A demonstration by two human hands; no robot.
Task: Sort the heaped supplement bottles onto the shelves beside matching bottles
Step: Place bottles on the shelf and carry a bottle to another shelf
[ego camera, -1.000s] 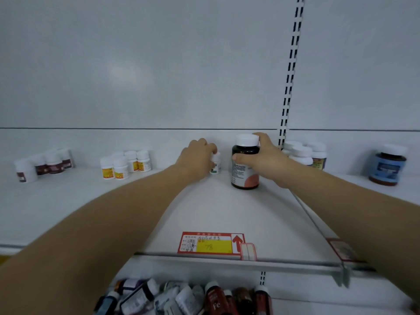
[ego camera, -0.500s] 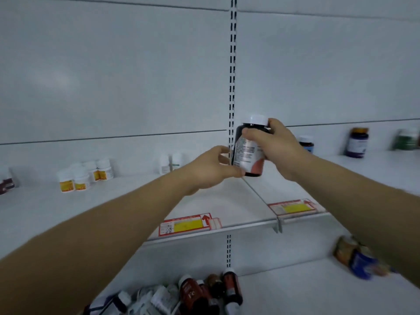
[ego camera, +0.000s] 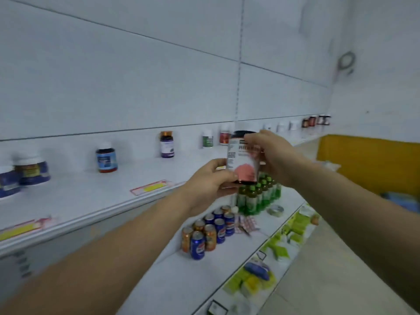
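A dark supplement bottle (ego camera: 243, 162) with a white and pink label is held upright in the air in front of the upper shelf (ego camera: 95, 201). My right hand (ego camera: 277, 155) grips its top and right side. My left hand (ego camera: 210, 181) holds its base from the left. Along the back of the upper shelf stand single bottles: a blue-labelled one (ego camera: 106, 158), a purple one with a gold cap (ego camera: 167, 144), a white and green one (ego camera: 207, 138), a red-labelled one (ego camera: 225, 135), and more white and dark ones further right.
Blue jars (ego camera: 25, 172) stand at the shelf's far left. On the lower shelf are soda cans (ego camera: 209, 230), green drink bottles (ego camera: 259, 196), a tape roll (ego camera: 275, 210) and blister packs. Green and yellow packets lie on the lowest shelf. A yellow partition (ego camera: 372, 164) stands at right.
The view has swung right along the shelves. The bottle was lifted off the shelf by my right hand, and my left hand has come to its base.
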